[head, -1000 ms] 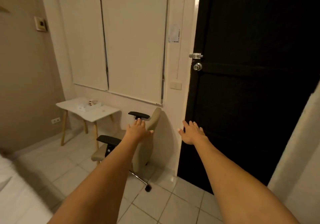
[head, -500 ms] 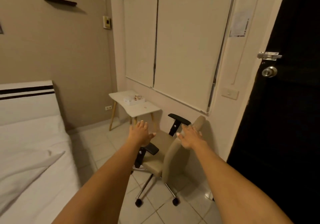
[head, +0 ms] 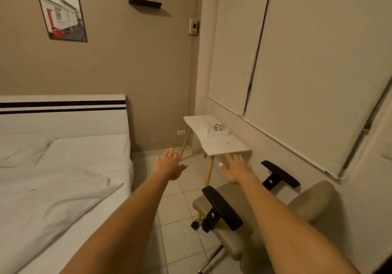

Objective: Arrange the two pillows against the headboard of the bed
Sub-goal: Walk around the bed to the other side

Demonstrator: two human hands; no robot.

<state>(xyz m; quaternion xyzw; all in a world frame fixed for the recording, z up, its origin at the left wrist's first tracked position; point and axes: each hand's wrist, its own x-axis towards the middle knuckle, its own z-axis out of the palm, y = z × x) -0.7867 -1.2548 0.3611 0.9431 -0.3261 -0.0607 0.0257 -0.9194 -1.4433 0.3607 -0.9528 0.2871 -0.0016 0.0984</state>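
Bed (head: 63, 178) cut off left; pillows indistinct; hands empty.

**Dim warm room light, wide-angle bend**

Low yellowish indoor light — source out of view. Soft shadow falls right and below the wall shelf (head: 144, 2). White bed sheet (head: 63, 180) is the brightest area, not blown out. Blinds (head: 307, 61) and headboard (head: 63, 112) lines bow near the edges. Slight overall softness — fine detail smeared, forearms near the bottom edge blurred.
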